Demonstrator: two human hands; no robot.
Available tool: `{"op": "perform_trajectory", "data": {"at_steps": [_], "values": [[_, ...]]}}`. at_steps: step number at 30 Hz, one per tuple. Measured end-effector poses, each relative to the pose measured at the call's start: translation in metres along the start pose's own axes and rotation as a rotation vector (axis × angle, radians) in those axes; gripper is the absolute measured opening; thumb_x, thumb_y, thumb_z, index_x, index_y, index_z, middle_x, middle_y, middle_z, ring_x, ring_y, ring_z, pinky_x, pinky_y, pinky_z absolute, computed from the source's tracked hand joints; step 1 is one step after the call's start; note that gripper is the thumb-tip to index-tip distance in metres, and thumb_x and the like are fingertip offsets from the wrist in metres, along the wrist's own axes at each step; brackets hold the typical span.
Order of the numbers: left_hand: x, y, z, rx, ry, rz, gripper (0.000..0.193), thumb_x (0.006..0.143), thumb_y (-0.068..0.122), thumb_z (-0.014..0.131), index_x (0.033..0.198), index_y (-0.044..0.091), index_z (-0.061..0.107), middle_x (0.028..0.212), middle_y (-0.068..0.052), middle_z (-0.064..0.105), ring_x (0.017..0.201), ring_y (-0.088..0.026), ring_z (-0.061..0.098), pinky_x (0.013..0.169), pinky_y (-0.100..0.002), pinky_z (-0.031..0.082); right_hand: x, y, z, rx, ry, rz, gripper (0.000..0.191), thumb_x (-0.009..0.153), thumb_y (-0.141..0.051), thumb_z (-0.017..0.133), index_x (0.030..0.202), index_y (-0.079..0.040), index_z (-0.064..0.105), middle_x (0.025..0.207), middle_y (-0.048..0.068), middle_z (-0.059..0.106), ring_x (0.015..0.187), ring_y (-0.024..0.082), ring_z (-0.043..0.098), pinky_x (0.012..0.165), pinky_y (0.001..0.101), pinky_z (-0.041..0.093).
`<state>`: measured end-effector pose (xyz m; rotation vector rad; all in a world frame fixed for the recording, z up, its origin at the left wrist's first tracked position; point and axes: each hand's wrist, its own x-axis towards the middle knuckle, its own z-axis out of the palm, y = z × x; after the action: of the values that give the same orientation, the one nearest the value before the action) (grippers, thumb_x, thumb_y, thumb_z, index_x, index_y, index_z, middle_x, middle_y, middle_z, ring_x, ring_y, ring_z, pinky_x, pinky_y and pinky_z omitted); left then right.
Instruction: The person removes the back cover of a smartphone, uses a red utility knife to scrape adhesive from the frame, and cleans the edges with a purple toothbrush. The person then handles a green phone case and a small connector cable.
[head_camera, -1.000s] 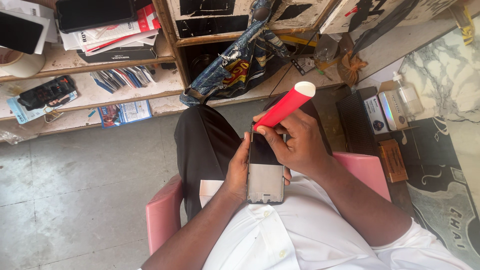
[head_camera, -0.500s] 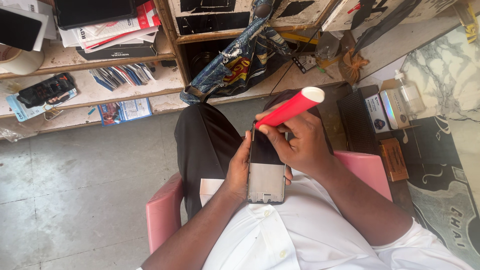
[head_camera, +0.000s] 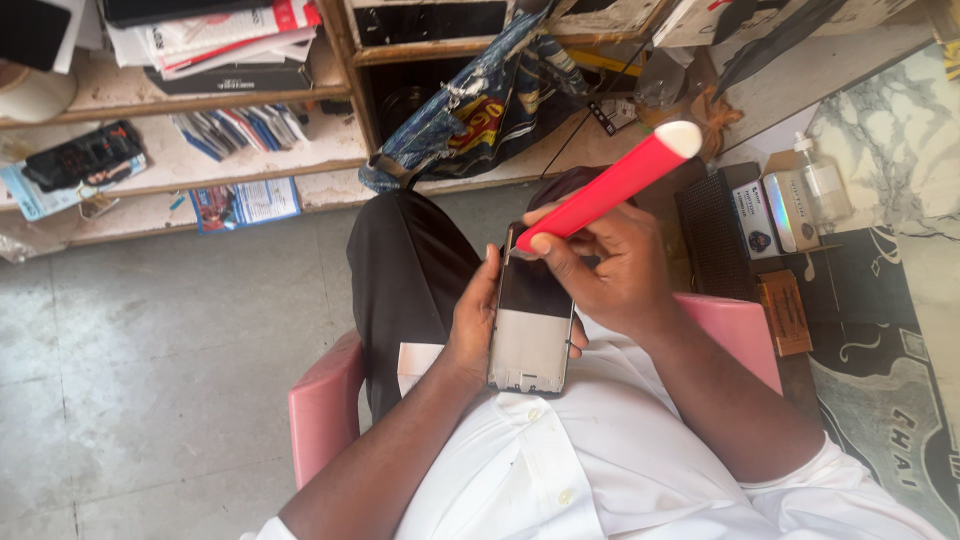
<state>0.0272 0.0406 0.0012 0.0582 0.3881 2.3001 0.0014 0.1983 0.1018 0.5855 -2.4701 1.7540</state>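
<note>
One phone, one red tool, both my hands busy.
My left hand (head_camera: 470, 335) grips the phone (head_camera: 532, 320); my right hand (head_camera: 610, 265) pinches the red tool (head_camera: 610, 190).

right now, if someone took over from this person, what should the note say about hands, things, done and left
Left hand: grip shut on the phone frame, held over the lap.
Right hand: grip shut on the red tool, its tip at the frame's top edge.
Things: the frame's upper part is dark, its lower part a bare grey panel. Person sits on a pink chair; small boxes and a clear bottle on the counter to the right.
Done: cannot tell from this view.
Left: the tool is at the top edge only; the other edges are untouched now.
</note>
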Motion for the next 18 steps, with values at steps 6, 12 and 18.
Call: {"op": "perform_trajectory", "data": {"at_steps": [6, 12, 18], "values": [[-0.003, 0.01, 0.0, -0.106, -0.092, 0.048, 0.072, 0.107, 0.059, 0.025, 0.152, 0.005, 0.041, 0.115, -0.03, 0.066, 0.099, -0.037, 0.073, 0.084, -0.047, 0.063, -0.009, 0.0, 0.002, 0.019, -0.07, -0.005, 0.02, 0.101, -0.007, 0.068, 0.117, 0.005, 0.067, 0.105, 0.012, 0.072, 0.09, 0.012, 0.074, 0.077, 0.0228, 0.061], [-0.003, 0.012, -0.002, -0.215, -0.209, 0.185, 0.061, 0.118, 0.046, 0.034, 0.169, 0.012, 0.03, 0.133, -0.017, 0.062, 0.111, -0.024, 0.068, 0.095, -0.04, 0.059, -0.013, -0.012, 0.01, -0.191, -0.173, -0.09, 0.02, 0.092, -0.012, 0.076, 0.109, -0.001, 0.075, 0.091, 0.006, 0.078, 0.073, 0.009, 0.064, 0.066, 0.0245, 0.051], [0.0, 0.01, -0.007, -0.166, -0.099, 0.229, 0.058, 0.119, 0.042, 0.035, 0.165, 0.007, 0.036, 0.131, -0.012, 0.063, 0.114, -0.016, 0.064, 0.103, -0.031, 0.053, -0.017, -0.024, 0.022, -0.235, -0.247, -0.156, 0.021, 0.088, -0.015, 0.081, 0.106, -0.005, 0.076, 0.093, 0.007, 0.074, 0.075, 0.013, 0.07, 0.067, 0.028, 0.055]]}}
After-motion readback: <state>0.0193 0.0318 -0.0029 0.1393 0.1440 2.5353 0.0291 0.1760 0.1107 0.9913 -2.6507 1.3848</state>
